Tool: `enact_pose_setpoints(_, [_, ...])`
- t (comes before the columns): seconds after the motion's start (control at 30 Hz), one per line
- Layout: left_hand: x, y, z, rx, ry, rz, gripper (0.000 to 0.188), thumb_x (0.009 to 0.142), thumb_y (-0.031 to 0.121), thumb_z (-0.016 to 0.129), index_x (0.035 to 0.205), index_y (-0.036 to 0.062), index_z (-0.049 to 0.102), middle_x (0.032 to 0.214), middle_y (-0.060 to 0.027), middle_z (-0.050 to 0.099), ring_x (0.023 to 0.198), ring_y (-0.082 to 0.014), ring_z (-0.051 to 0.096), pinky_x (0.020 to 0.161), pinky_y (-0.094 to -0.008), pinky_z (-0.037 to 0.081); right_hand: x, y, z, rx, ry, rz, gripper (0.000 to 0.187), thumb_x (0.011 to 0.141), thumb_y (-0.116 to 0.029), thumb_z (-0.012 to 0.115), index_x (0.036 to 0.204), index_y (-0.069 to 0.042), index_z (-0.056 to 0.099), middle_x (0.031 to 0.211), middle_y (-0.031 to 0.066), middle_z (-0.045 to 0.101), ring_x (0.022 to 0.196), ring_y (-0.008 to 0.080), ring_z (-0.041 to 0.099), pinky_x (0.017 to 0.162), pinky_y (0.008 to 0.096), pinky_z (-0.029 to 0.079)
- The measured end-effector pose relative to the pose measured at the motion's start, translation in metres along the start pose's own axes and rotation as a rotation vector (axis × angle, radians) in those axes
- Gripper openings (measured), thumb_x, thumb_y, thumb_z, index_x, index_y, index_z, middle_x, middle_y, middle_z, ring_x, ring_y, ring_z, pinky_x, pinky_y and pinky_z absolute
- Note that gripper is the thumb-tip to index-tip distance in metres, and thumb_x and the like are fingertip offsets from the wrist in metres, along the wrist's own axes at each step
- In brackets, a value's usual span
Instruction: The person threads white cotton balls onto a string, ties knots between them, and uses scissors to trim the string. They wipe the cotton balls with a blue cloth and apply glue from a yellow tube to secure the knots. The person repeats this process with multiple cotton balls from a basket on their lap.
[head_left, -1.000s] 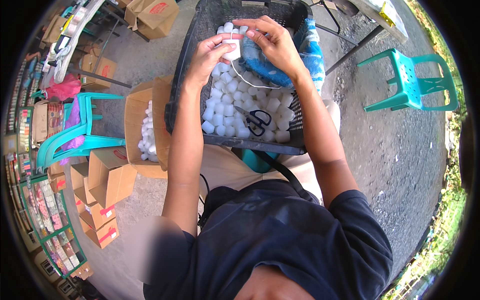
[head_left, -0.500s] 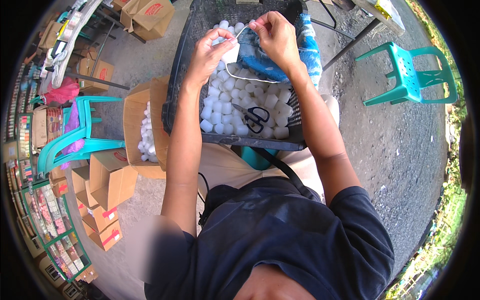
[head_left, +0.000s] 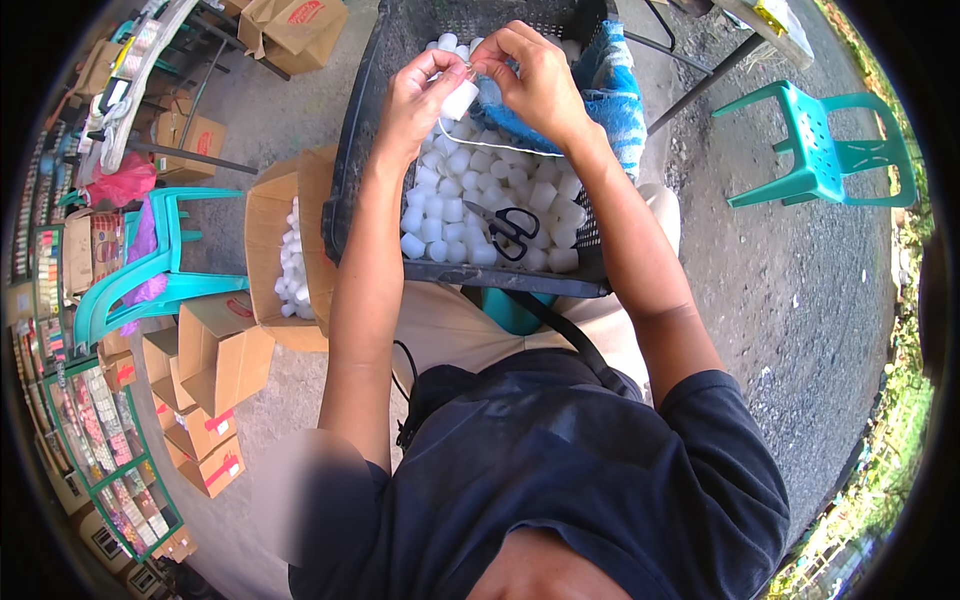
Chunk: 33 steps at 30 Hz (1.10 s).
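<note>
the left hand (head_left: 425, 100) holds a small white cylinder (head_left: 461, 99) over the far part of a black plastic crate (head_left: 355, 170); its fingers are closed around the piece, pinching it at the sides; the right hand (head_left: 535, 80) is just beside it, its fingers pinched together on a thin white string (head_left: 500, 150) at the top end of the cylinder; the string hangs in a loop under both hands, above the heap of white cylinders (head_left: 490, 200) in the crate; the piece looks light and rather soft, like foam, so i judge a gentle pinch at its sides is enough; the string is limp and thin, easy to lose; black scissors (head_left: 510, 228) lie on the heap, near the wrists; a blue cloth (head_left: 610, 95) lies at the right side of the crate.
</note>
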<state>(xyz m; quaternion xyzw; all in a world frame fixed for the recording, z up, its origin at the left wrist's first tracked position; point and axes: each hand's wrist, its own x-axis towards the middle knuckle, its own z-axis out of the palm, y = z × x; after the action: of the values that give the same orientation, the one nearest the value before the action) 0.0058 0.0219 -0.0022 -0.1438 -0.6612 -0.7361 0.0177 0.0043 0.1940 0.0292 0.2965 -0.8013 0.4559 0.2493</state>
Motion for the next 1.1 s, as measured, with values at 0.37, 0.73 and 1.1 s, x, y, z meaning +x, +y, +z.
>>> enact_pose_setpoints(0.37, [-0.007,0.009,0.005,0.580,0.131,0.171,0.012,0.089,0.012,0.066,0.092,0.0014,0.063,0.083,-0.0014,0.066,0.074,-0.0038,0.058,0.068,-0.0188,0.047,-0.004,-0.006,0.007,0.010,0.027,0.081,0.009,0.077,-0.006,0.068,0.085,-0.004,0.069,0.081,0.0076,0.063,0.072,0.0215,0.065,0.068,0.0308,0.053])
enact_pose_setpoints(0.73, [-0.001,-0.005,-0.001,0.377,0.140,0.319,0.010,0.086,0.008,0.069,0.089,0.0007,0.063,0.090,-0.0070,0.068,0.084,-0.0081,0.062,0.076,-0.0229,0.050,-0.003,-0.004,0.003,0.038,-0.039,-0.004,0.011,0.076,-0.006,0.065,0.085,-0.001,0.065,0.081,0.0104,0.062,0.076,0.0249,0.065,0.068,0.0326,0.052])
enact_pose_setpoints(1.1, [0.003,-0.006,0.011,0.151,0.154,0.326,0.008,0.087,0.007,0.067,0.093,0.0029,0.064,0.085,-0.0007,0.067,0.070,-0.0038,0.058,0.058,-0.0179,0.045,-0.006,0.014,0.012,0.025,-0.052,0.068,0.012,0.083,-0.010,0.060,0.088,0.001,0.058,0.083,0.0140,0.060,0.074,0.0290,0.060,0.066,0.0358,0.048])
